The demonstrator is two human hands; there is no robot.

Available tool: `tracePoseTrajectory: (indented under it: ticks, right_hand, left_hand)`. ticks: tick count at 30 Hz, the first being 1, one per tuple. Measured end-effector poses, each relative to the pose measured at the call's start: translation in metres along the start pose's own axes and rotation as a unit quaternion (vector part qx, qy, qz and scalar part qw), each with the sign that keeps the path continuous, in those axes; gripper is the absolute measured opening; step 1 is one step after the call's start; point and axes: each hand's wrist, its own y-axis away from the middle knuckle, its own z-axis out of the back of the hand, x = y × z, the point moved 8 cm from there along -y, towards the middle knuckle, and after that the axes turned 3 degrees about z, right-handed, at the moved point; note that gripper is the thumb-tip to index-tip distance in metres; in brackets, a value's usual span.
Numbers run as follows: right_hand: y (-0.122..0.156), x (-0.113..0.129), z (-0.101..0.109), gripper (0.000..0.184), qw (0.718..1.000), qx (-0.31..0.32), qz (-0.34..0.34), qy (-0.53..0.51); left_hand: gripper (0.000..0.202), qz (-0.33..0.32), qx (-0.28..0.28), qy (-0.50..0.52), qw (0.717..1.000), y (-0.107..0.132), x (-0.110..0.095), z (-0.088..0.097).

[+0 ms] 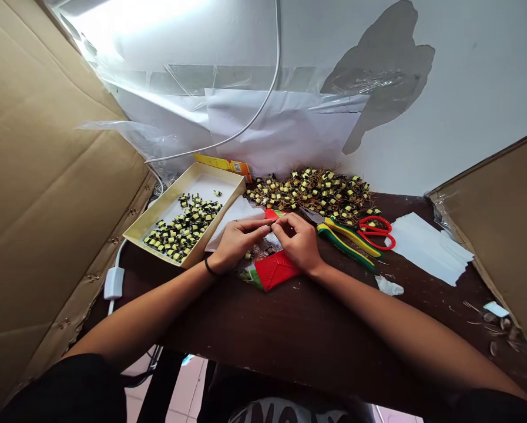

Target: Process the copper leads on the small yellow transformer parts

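At left on the desk (228, 329), a box (197, 254) slants away rightward. Beside it, left hand (239, 239) and right hand (299, 239) meet by a red packet (275, 270), both grips pinching one small part (269, 222), its long axis and direction too hidden to tell. Rightward, pliers (340, 232) point up-left.

Apparent packet (277, 270) lies between box (161, 207) and pliers (346, 231).
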Motion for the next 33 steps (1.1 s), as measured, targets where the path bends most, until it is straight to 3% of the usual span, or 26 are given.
tracePoseTrajectory:
  ticks: [7, 11, 16, 33]
  right_hand:
    - [0.003, 0.016, -0.004, 0.016, 0.998, 0.012, 0.067, 0.003]
    - [0.003, 0.015, -0.004, 0.017, 0.999, 0.009, 0.05, -0.01]
    - [0.003, 0.011, -0.004, 0.017, 0.999, 0.001, 0.013, -0.034]
    - [0.007, 0.01, 0.001, 0.018, 0.999, -0.012, 0.018, -0.035]
  left_hand:
    - [0.04, 0.062, -0.017, 0.088, 0.994, 0.004, 0.013, -0.001]
    - [0.04, 0.071, -0.019, 0.156, 0.985, 0.005, 0.018, -0.004]
    - [0.035, 0.056, -0.035, 0.166, 0.984, 0.003, 0.021, 0.0]
    - [0.041, 0.086, -0.015, 0.205, 0.975, 0.004, 0.021, -0.004]
